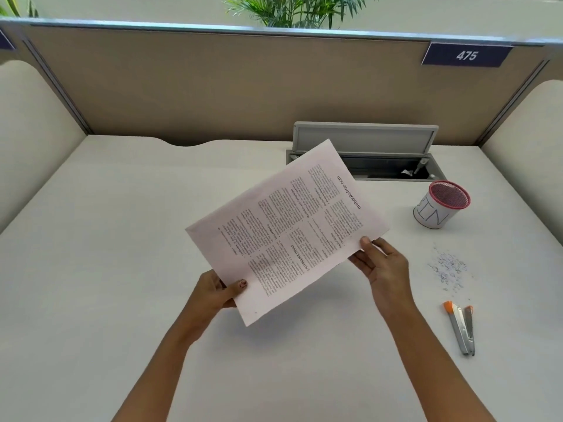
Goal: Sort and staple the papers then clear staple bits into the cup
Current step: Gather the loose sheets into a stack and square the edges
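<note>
Both hands hold the papers above the desk

The left hand (217,292) pinches the near corner of the papers (286,229) and the right hand (382,266) pinches the right edge. The sheets are light and bend easily, so a grip at the edges seems best. To the right on the desk (91,239) lie staple bits (449,268), the stapler (461,328) and the cup (441,205).

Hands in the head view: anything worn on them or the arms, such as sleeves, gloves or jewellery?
The left hand and right hand are bare: no gloves, rings or watch show. The forearms are uncovered down to the frame's edge, with no sleeves in view. The left thumbnail carries dark reddish polish that looks patchy.
</note>
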`<state>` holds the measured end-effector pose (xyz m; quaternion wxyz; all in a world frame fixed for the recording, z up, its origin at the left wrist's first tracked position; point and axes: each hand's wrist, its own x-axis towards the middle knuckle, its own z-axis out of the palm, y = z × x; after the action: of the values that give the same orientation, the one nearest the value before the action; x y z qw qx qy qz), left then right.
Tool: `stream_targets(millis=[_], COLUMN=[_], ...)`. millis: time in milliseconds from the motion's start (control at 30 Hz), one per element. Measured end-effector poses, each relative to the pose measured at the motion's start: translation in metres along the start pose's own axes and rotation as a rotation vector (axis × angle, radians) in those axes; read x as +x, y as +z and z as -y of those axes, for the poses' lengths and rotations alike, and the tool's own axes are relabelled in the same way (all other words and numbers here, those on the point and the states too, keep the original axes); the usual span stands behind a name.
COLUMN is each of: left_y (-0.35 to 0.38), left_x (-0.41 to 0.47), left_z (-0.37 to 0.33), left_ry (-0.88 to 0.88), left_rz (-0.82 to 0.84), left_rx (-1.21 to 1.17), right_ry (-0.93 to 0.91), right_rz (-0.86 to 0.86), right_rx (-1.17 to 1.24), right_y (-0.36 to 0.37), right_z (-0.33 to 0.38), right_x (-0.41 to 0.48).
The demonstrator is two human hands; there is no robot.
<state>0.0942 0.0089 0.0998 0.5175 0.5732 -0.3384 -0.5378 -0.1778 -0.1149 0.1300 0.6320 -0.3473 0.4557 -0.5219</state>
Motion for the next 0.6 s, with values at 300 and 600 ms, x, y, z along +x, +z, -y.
stream_targets(millis=[300, 600], left_y=[-0.015, 0.043], left_x=[-0.002, -0.009], left_z=[-0.011, -0.004], left_ry=[-0.01, 0.032], left_rz=[0.003, -0.165], left_rx=[-0.007, -0.684], right_ry=[-0.025, 0.026], right_rz=[-0.113, -0.4], right_rx=[0.003, 0.171], right_y=[-0.012, 0.003], right_z=[0.014, -0.011], right_x=[0.007, -0.006])
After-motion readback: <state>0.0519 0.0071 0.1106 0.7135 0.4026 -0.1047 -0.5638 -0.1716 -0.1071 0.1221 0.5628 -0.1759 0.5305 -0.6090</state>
